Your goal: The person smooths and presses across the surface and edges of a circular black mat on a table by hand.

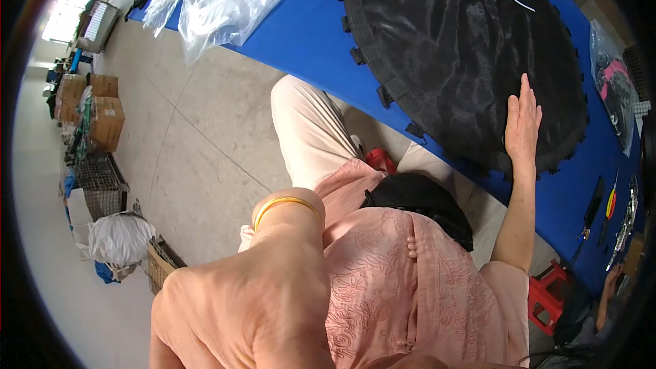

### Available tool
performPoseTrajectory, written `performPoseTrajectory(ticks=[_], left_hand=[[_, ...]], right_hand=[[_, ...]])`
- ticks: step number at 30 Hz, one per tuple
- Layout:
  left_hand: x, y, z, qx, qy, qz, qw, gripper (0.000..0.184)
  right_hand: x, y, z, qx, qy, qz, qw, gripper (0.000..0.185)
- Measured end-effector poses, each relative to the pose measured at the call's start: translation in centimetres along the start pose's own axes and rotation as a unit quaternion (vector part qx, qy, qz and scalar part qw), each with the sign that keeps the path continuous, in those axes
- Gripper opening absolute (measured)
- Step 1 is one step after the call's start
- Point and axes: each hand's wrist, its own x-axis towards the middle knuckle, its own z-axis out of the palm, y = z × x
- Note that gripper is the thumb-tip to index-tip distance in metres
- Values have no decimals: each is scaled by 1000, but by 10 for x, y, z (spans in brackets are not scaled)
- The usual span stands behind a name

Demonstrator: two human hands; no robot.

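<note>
A large round black mesh mat with short tabs around its rim and white lettering lies on the blue table. My right hand rests on the mat's near right part, fingers stretched out and nothing held. Close to the camera, my left hand is raised at the lower left, its back toward me. A gold bangle circles that wrist. The left fingers run out of the frame at the bottom, so their grip is hidden.
Clear plastic sheeting hangs over the table's left edge. At right lie a bagged item and a yellow-and-red handled tool. A red stool and another person's arm are lower right. Cardboard boxes stand left.
</note>
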Motion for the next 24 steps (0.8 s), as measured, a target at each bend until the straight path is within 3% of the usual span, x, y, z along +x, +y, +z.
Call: performPoseTrajectory(ticks=[6, 13, 19, 21, 24], left_hand=[[5, -14, 0, -74, -4, 28, 997, 24], [2, -7, 4, -23, 20, 7, 1000, 25], [-1, 1, 14, -112, 110, 18, 987, 28], [9, -9, -1, -116, 1, -37, 993, 25], [10, -10, -6, -93, -22, -31, 995, 23]], right_hand=[[-1, 0, -1, 8, 3, -4, 1000, 65], [0, -1, -1, 12, 2, 1, 1000, 65], [0, -1, 0, 17, 2, 3, 1000, 65], [0, 0, 1, 12, 5, -1, 1000, 66], [1, -1, 0, 7, 6, -2, 1000, 66]])
